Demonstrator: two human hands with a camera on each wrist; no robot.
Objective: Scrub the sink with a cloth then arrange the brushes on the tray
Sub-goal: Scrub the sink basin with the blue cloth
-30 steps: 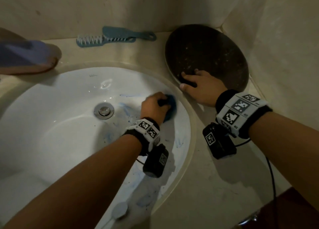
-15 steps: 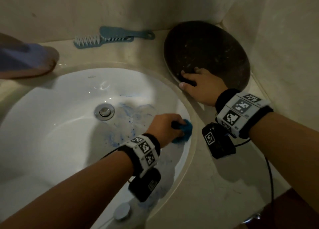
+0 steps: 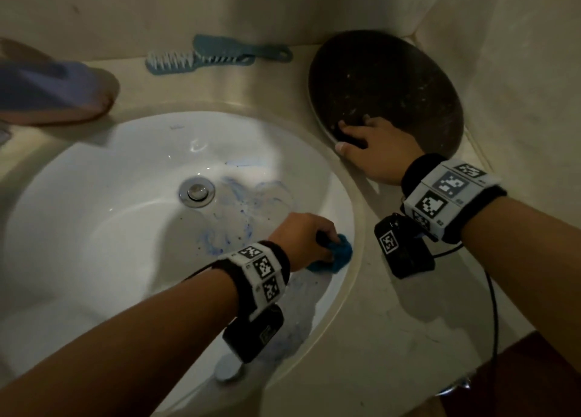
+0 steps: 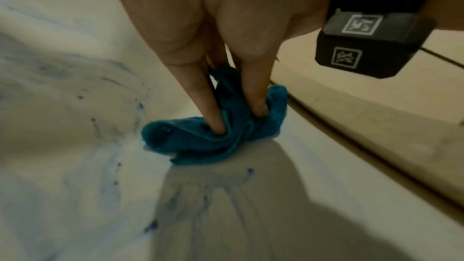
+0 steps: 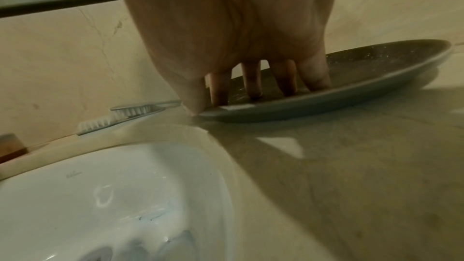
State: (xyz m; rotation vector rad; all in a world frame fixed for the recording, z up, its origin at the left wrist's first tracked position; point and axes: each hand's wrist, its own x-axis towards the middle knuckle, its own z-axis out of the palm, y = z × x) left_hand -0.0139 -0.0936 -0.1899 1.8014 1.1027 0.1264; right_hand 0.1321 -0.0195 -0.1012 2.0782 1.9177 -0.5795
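Observation:
My left hand (image 3: 309, 239) grips a crumpled blue cloth (image 3: 334, 254) and presses it on the right inner wall of the white sink (image 3: 103, 228), close to the rim. In the left wrist view two fingers (image 4: 213, 114) dig into the cloth (image 4: 195, 142). Blue smears streak the basin between drain and cloth. My right hand (image 3: 367, 143) rests on the near edge of the dark oval tray (image 3: 393, 83), fingers (image 5: 253, 82) inside it and thumb on the rim. Two teal brushes (image 3: 217, 56) lie on the counter by the back wall.
The chrome drain (image 3: 197, 191) sits mid-basin. A purple and brown object (image 3: 47, 96) lies on the counter at the back left. The tiled walls meet in a corner behind the tray. A beige counter (image 3: 393, 338) runs right of the sink. A cable hangs from my right wrist.
My left hand has slid the cloth from the upper right of the basin down along the right wall toward me, leaving blue smears. The right hand has stayed on the tray.

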